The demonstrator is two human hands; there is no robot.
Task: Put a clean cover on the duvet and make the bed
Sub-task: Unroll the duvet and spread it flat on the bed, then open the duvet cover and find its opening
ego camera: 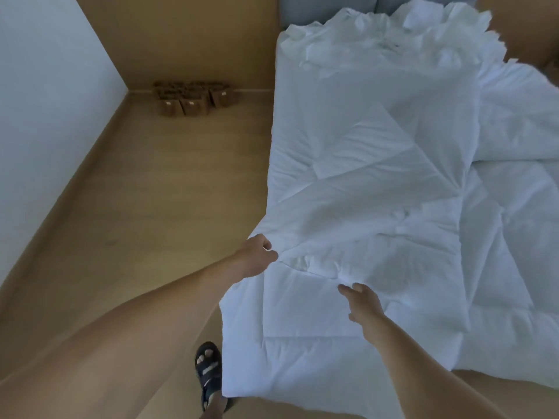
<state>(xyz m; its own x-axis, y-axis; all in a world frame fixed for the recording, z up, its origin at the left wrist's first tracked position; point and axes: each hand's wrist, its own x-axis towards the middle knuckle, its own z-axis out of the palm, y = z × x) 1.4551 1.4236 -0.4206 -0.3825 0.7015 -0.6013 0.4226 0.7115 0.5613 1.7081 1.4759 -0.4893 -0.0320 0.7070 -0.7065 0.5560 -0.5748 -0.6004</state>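
Left hand point(257, 257) is pinching the near edge of the white cover point(378, 164). Right hand point(361, 301) is reaching into a fold just beside it; fingertips hidden, grasp cannot be told. Cover is lying across the quilted duvet point(302, 358), which is draping off the bed toward the floor point(151, 207).

Floor point(136, 207) tan, wood-look. Left wall point(45, 101) white, back wall point(181, 40) tan. Brown bags point(190, 99) stand on the floor against the back wall.

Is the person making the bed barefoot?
No, the foot beside the white bedding wears a dark open-toed sandal.
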